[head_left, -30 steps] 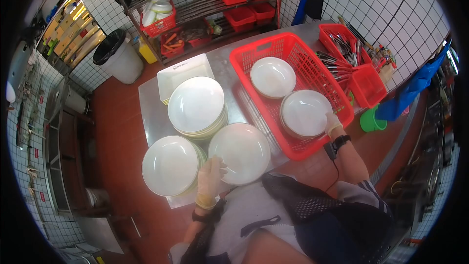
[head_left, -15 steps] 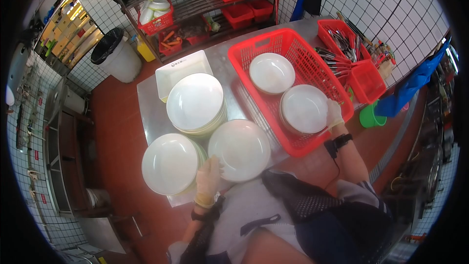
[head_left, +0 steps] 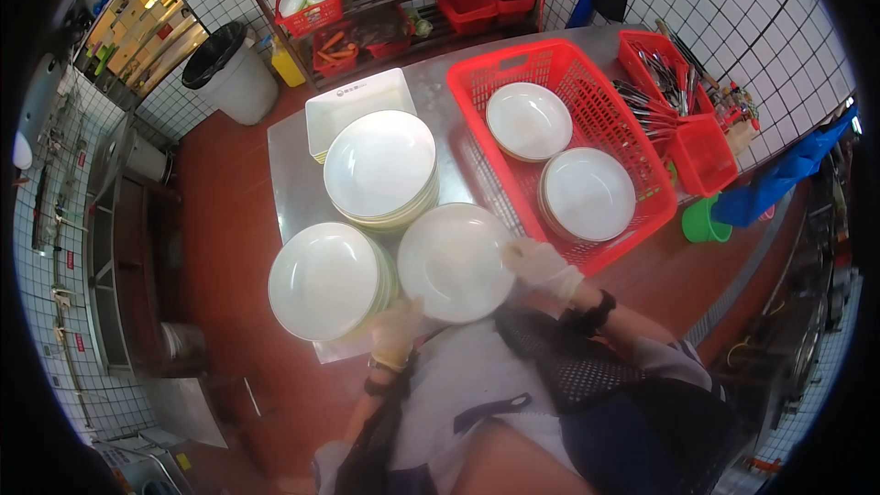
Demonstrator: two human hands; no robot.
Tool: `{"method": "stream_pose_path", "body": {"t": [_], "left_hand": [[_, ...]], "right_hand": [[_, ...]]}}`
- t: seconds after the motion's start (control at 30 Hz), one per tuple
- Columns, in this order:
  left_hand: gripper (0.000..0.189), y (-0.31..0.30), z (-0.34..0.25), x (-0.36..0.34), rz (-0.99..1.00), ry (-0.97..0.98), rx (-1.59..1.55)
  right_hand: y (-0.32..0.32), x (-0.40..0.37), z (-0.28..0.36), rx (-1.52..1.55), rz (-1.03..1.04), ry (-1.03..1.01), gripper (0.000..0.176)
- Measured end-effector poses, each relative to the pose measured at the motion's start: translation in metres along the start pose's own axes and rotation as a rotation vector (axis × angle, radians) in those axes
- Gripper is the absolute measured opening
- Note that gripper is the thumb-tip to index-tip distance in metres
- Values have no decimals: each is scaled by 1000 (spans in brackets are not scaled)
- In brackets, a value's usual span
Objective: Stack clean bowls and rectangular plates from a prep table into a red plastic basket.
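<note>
A round white plate (head_left: 456, 263) lies at the front of the metal table, between my gloved hands. My right hand (head_left: 545, 268) has its fingers closed at the plate's right rim. By the lower left rim is my left hand (head_left: 397, 330), its fingers blurred and partly lost against the plate edge. To the left rises a stack of white plates (head_left: 324, 281); behind stands another tall stack of white plates (head_left: 379, 163). The red basket (head_left: 477, 119) on the right holds two stacks of round white dishes, a rear stack (head_left: 529, 121) and a front stack (head_left: 588, 194).
A white rectangular dish (head_left: 362, 110) sits at the table's back left. Red trays of cutlery (head_left: 674, 82) stand beyond the basket, with a green bucket (head_left: 706, 220) below. A shelf rack (head_left: 385, 14) and a grey bin (head_left: 238, 82) are behind the table.
My right hand has left the front dish stack in the basket and come left to the front plate's rim. My left hand stays near that plate. The camera view has shifted slightly.
</note>
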State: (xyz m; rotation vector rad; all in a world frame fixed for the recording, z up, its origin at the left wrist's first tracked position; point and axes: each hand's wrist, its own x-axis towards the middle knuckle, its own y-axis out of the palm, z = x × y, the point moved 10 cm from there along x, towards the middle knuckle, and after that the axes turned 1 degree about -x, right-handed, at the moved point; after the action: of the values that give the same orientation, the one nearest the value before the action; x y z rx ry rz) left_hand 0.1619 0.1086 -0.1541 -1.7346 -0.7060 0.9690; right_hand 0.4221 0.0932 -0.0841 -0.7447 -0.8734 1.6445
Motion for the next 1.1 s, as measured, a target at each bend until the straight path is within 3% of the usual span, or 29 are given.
{"method": "stream_pose_path", "body": {"t": [0.03,0.07,0.1,0.2,0.3,0.33,0.4,0.53,0.6,0.8,0.9,0.97,1.0,1.1], "left_hand": [[44,1,5,0,22,-67,-217],[46,4,9,-1,42,-134,-434],[46,22,15,2,42,-138,-436],[51,77,42,18,1,-200,-276],[53,64,39,23,-38,-200,-325],[55,54,36,21,59,-312,-459],[58,42,29,17,152,-427,-598],[63,41,27,20,89,-400,-523],[64,38,26,23,45,-373,-459],[63,35,25,22,100,-442,-552],[59,63,39,30,73,-427,-443],[57,79,38,36,-20,-223,-415],[57,72,34,36,-24,-221,-411],[58,69,36,29,59,-371,-425]], "right_hand": [[11,3,2,-1,3,-3,39],[12,8,-6,79,-93,153,42],[13,9,-18,159,-188,309,44],[18,28,-26,54,-251,265,56],[33,44,-45,104,-255,260,55],[26,49,-39,105,-251,256,55],[33,52,-45,265,-17,509,43],[80,72,-98,15,-18,395,30],[105,82,-112,-359,48,284,22],[89,77,-121,-124,-109,471,15],[79,76,-107,-169,-48,470,17],[71,72,-99,-106,-52,464,18],[69,71,-94,-40,-48,459,20],[57,67,-81,-1,-42,467,23]]}}
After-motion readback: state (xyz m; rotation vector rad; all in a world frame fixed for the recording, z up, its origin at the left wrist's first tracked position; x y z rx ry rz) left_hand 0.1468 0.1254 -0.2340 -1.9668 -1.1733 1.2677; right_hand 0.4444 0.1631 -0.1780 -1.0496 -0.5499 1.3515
